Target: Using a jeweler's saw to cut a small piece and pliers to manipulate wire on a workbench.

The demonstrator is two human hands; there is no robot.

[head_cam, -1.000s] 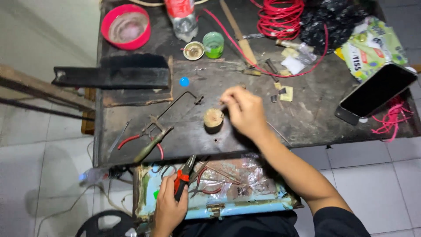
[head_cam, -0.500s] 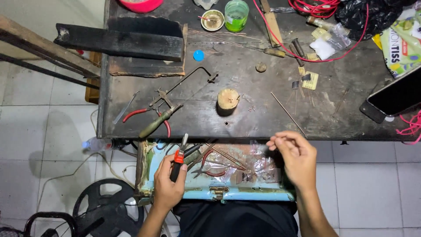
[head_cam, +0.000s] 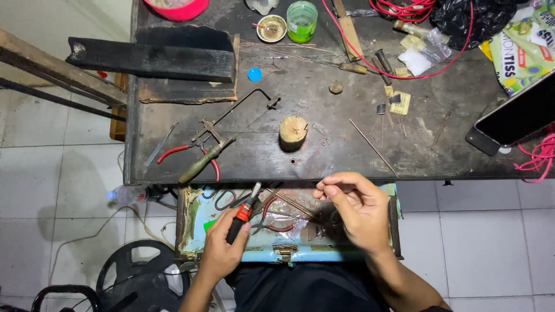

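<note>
Pliers (head_cam: 243,212) with red-and-black handles sit in the left hand (head_cam: 222,251), fingers wrapped and pressed together around the handles, the nose tilted up toward one o'clock so it meets the space in front of the right hand (head_cam: 358,211). That hand has thumb and forefinger pressed together at its ten o'clock tip, apparently pinching something too small to make out; I cannot tell what, if anything, lies between them. Both hands hover over an open pale-blue tray (head_cam: 199,231) pulled out under the near edge of the dark workbench (head_cam: 451,156), which looks placed to catch anything dropped; it already holds loose tools and wire. From the hands, a wooden stump (head_cam: 293,131) stands at twelve o'clock near the bench's front edge, well apart from them. A jeweller's saw frame (head_cam: 243,104) and red-handled cutters (head_cam: 185,153) lie at eleven o'clock, a thin metal rod (head_cam: 373,147) at one o'clock, a phone (head_cam: 511,118) at two o'clock. Open room is tight: the bench edge bounds the hands just above, the tray walls to each side, and the person's lap below. White floor tiles (head_cam: 58,231) spread to the left.
</note>
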